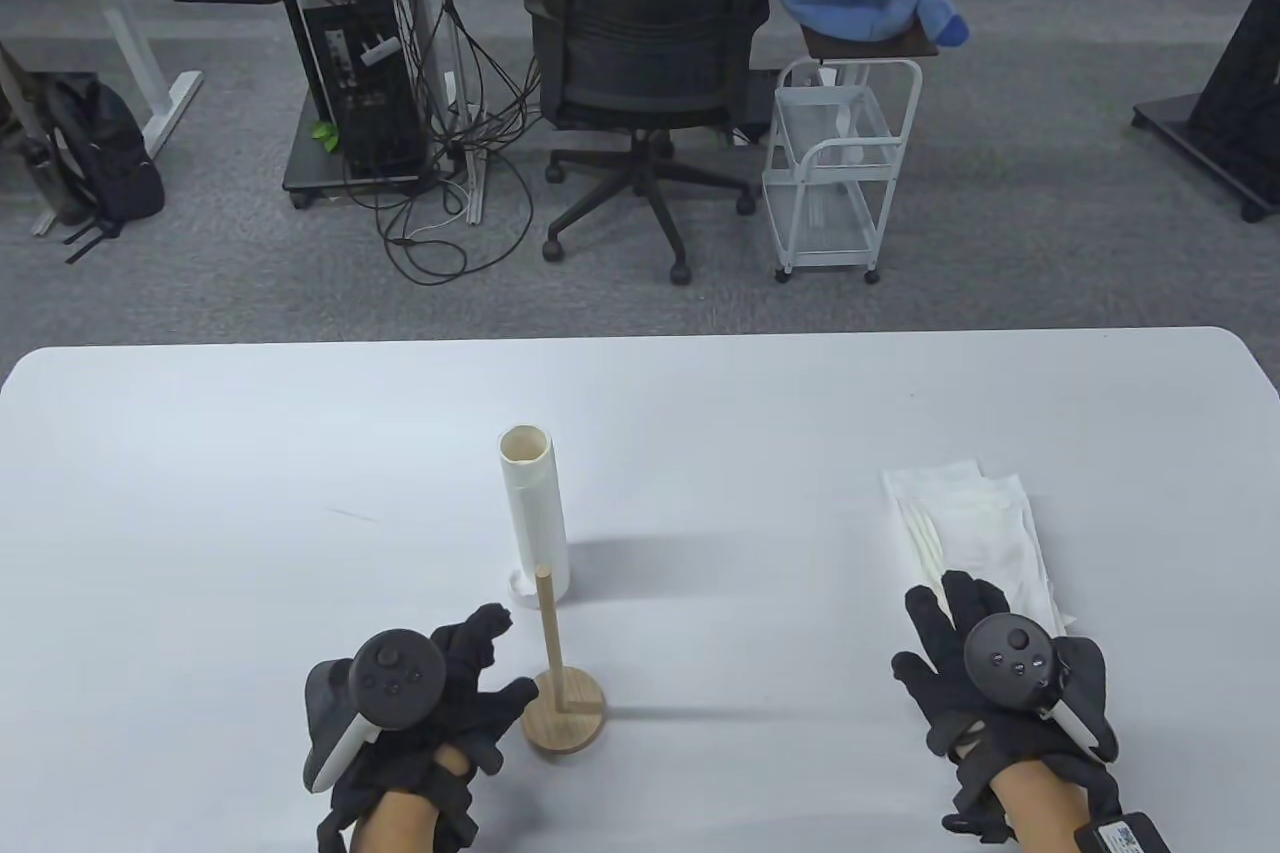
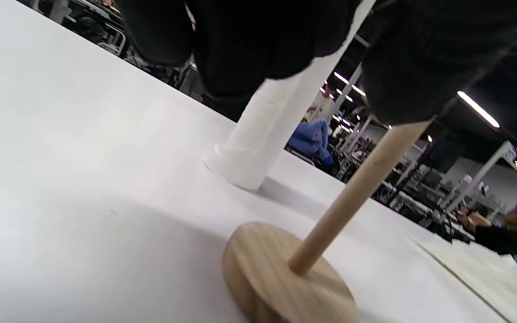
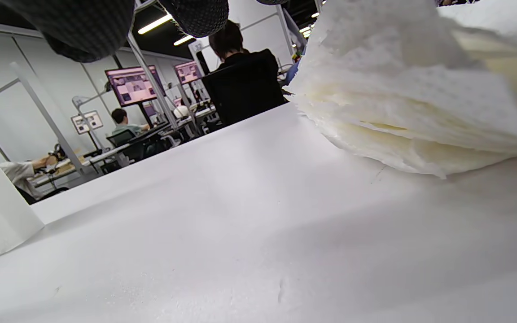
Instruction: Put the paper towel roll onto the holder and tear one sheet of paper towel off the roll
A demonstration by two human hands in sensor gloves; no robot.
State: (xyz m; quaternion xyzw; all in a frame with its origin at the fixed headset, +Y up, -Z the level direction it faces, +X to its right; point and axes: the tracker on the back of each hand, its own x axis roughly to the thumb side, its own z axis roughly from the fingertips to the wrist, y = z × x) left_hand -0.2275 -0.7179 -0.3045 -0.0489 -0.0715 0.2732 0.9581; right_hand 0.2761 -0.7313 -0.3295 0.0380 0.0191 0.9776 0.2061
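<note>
A thin white paper towel roll (image 1: 536, 518) stands upright on the table, its cardboard core open at the top. Just in front of it stands the wooden holder (image 1: 563, 708), a round base with a bare upright rod; both also show in the left wrist view, the holder (image 2: 285, 273) near, the roll (image 2: 267, 130) behind. My left hand (image 1: 470, 683) rests on the table left of the holder's base, fingers spread, holding nothing. My right hand (image 1: 960, 653) lies flat at the near edge of a stack of loose paper towel sheets (image 1: 975, 528), fingers straight.
The white table (image 1: 700, 393) ends in a far edge with an office chair (image 1: 650, 63) and a white wire cart (image 1: 835, 173) on the floor beyond it. The sheet stack (image 3: 411, 103) fills the right wrist view's upper right.
</note>
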